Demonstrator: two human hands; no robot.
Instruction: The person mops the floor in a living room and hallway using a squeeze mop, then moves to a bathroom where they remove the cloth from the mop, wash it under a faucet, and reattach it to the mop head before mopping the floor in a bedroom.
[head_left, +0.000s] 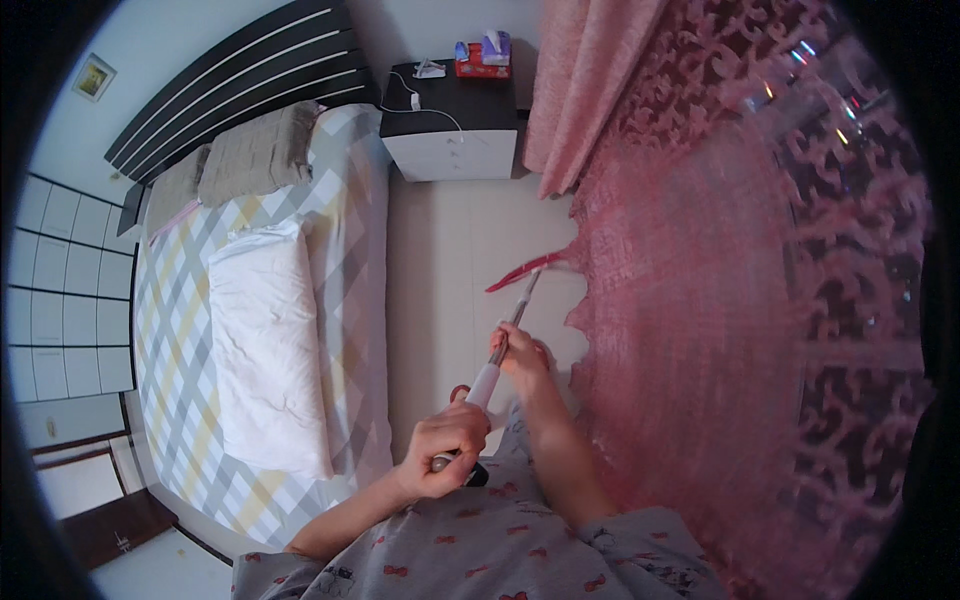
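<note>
My left hand (444, 448) is wrapped around the top end of a long pole handle (486, 386), close to my body. Further down, my right hand (520, 351) grips the metal part of the same pole. The pole slants away from me to a flat red mop head (525, 271) on the pale tiled floor (431, 247). The right end of the mop head meets the scalloped hem of a sheer pink curtain (675, 315), and that end is partly hidden.
To the left stands a bed (349, 300) with a folded white quilt (266, 352) and grey pillows (255, 154). A nightstand (450, 154) by the far wall carries tissue packs (484, 56) and a white cable (431, 111). A thicker pink curtain (570, 97) hangs beside it.
</note>
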